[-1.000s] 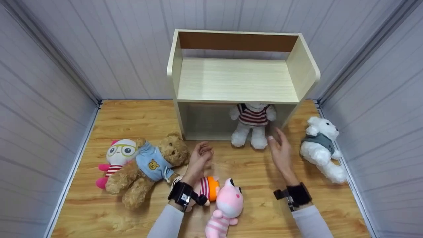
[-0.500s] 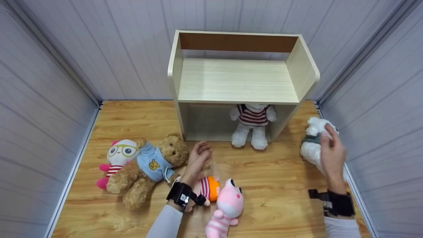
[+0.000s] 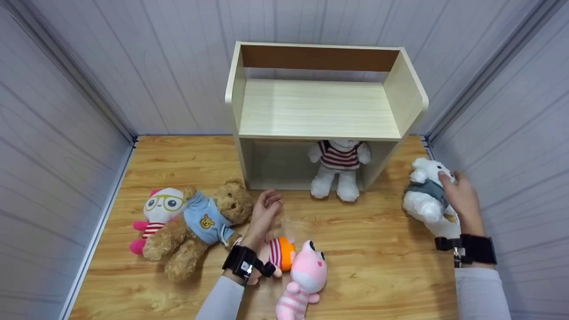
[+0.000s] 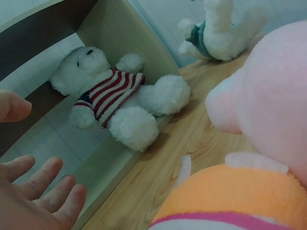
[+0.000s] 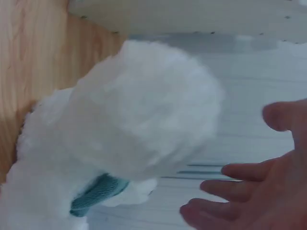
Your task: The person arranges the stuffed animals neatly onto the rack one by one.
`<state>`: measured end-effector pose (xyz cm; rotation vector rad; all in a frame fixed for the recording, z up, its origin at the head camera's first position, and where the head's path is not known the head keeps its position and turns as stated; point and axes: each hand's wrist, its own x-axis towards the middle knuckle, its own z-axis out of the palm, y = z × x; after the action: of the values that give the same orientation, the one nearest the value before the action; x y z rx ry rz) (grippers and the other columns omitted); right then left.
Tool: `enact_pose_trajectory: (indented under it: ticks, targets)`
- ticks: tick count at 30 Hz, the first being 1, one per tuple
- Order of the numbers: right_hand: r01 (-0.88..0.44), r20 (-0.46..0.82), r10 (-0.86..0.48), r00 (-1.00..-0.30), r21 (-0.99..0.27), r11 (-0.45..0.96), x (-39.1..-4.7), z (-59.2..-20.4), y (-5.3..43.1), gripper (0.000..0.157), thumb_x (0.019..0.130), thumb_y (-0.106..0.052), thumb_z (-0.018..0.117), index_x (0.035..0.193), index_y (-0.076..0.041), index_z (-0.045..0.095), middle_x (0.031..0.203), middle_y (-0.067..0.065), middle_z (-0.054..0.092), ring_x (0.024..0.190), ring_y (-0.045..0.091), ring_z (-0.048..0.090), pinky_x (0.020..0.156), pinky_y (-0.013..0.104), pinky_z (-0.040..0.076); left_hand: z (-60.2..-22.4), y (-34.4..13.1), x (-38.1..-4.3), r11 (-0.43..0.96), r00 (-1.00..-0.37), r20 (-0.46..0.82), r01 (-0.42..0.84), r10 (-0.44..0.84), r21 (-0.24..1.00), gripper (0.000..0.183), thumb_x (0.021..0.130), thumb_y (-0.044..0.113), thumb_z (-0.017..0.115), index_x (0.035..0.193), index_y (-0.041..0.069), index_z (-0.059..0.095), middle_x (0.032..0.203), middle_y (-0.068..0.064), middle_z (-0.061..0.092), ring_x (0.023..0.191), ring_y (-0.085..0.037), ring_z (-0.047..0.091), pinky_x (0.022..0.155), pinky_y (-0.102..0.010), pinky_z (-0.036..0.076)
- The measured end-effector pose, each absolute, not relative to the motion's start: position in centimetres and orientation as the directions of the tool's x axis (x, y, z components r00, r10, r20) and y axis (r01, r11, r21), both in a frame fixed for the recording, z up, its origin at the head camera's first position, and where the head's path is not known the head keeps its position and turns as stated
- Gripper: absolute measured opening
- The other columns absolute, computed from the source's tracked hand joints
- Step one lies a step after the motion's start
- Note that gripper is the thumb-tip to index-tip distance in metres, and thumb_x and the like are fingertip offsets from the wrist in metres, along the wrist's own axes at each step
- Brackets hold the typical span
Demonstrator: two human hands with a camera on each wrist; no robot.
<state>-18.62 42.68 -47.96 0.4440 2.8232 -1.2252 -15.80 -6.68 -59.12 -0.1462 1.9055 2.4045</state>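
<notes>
My right hand [image 3: 464, 202] reaches over the white plush bear in a grey-green vest [image 3: 426, 190] at the right wall. In the right wrist view its fingers [image 5: 235, 190] are spread and apart from the bear's fluffy white body [image 5: 144, 110]. Just in front of the shelf's lower opening, my left hand [image 3: 265, 212] hovers with loosely bent fingers and holds nothing. Below its wrist lie an orange plush toy with stripes [image 3: 281, 254], partly hidden, and a pink striped plush toy [image 3: 306, 271]. A white bear in a striped sweater [image 3: 340, 158] sits in the lower compartment, its head partly hidden.
A pale two-level wooden shelf [image 3: 320, 109] stands against the back wall. On the left, a brown teddy bear in a blue top [image 3: 206, 220] lies against a plush doll with yellow-green glasses [image 3: 161, 206]. Panel walls [image 3: 524, 146] bound the wooden floor [image 3: 378, 266].
My right hand has moved from beside the shelf's right front rightward to the vested bear, ending near the wall. My left hand has hardly moved. The toys lie as before.
</notes>
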Motion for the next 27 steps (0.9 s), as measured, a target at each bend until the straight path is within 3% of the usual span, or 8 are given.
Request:
enact_pose_trajectory:
  ticks: [3, 7, 10, 19, 21, 24, 27]
  targets:
    - [0.318, -0.251, 0.198, -0.947, -0.683, 0.657, -19.4, -49.0, 43.3, 0.092, 0.106, -0.052, 0.04, 0.153, 0.022, 0.012, 0.158, 0.045, 0.016, 0.146, 0.061, 0.019, 0.119, 0.066, 0.022, -59.1, -6.8, -15.7, -0.233, -0.993, -0.121, -0.117, -0.004, 0.965, 0.058, 0.095, 0.004, 0.06, 0.146, -0.012, 0.039, 0.14, -0.033, 0.053, 0.133, -0.048, 0.049, 0.11, -0.04, 0.047]
    - [0.424, -0.415, 0.165, -0.895, -0.674, 0.605, -19.7, -50.2, 43.9, 0.103, 0.104, -0.057, 0.042, 0.153, 0.02, -0.004, 0.16, 0.043, -0.003, 0.149, 0.059, 0.005, 0.122, 0.064, 0.016, -59.1, -7.0, -15.6, -0.217, -0.992, -0.129, -0.124, -0.008, 0.968, 0.058, 0.094, 0.007, 0.062, 0.146, -0.008, 0.041, 0.141, -0.033, 0.053, 0.129, -0.042, 0.054, 0.11, -0.043, 0.046]
    - [0.477, -0.487, 0.16, -0.858, -0.644, 0.598, -19.7, -50.8, 44.0, 0.108, 0.103, -0.061, 0.041, 0.153, 0.019, -0.01, 0.16, 0.043, -0.008, 0.149, 0.06, 0.002, 0.122, 0.065, 0.016, -59.0, -7.1, -15.5, -0.201, -0.99, -0.138, -0.133, -0.009, 0.97, 0.059, 0.094, 0.009, 0.062, 0.147, -0.007, 0.042, 0.142, -0.032, 0.053, 0.127, -0.038, 0.056, 0.108, -0.043, 0.047]
    - [0.496, -0.506, 0.158, -0.848, -0.652, 0.573, -19.8, -52.5, 43.5, 0.104, 0.101, -0.062, 0.048, 0.152, 0.023, 0.016, 0.159, 0.042, 0.02, 0.146, 0.053, 0.026, 0.119, 0.058, 0.029, -58.8, -7.2, -15.3, -0.218, -0.99, -0.143, -0.14, -0.001, 0.966, 0.058, 0.093, 0.007, 0.06, 0.147, -0.006, 0.042, 0.143, -0.032, 0.051, 0.129, -0.038, 0.055, 0.11, -0.044, 0.046]
    - [0.476, -0.478, 0.145, -0.867, -0.704, 0.526, -19.5, -52.8, 43.0, 0.099, 0.102, -0.058, 0.052, 0.152, 0.022, 0.022, 0.158, 0.04, 0.026, 0.143, 0.049, 0.032, 0.117, 0.055, 0.032, -58.9, -7.2, -15.3, -0.216, -0.988, -0.152, -0.148, -0.003, 0.965, 0.058, 0.093, 0.007, 0.061, 0.147, -0.005, 0.042, 0.143, -0.032, 0.051, 0.128, -0.038, 0.055, 0.109, -0.05, 0.046]
    - [0.439, -0.42, 0.146, -0.896, -0.785, 0.437, -19.0, -53.0, 42.0, 0.083, 0.101, -0.049, 0.06, 0.146, 0.017, 0.038, 0.14, 0.031, 0.051, 0.122, 0.034, 0.055, 0.103, 0.039, 0.047, -58.9, -7.3, -15.3, -0.221, -0.984, -0.176, -0.172, 0.0, 0.96, 0.059, 0.093, 0.009, 0.062, 0.147, -0.003, 0.043, 0.145, -0.03, 0.051, 0.128, -0.038, 0.055, 0.106, -0.06, 0.046]
    - [0.419, -0.396, 0.144, -0.907, -0.886, 0.201, -18.7, -53.3, 40.9, 0.067, 0.101, -0.034, 0.068, 0.142, 0.012, 0.043, 0.126, 0.018, 0.06, 0.105, 0.021, 0.063, 0.085, 0.029, 0.056, -59.0, -7.3, -15.3, -0.224, -0.98, -0.199, -0.193, -0.006, 0.955, 0.059, 0.093, 0.011, 0.063, 0.147, -0.001, 0.044, 0.145, -0.029, 0.051, 0.127, -0.037, 0.056, 0.1, -0.065, 0.048]
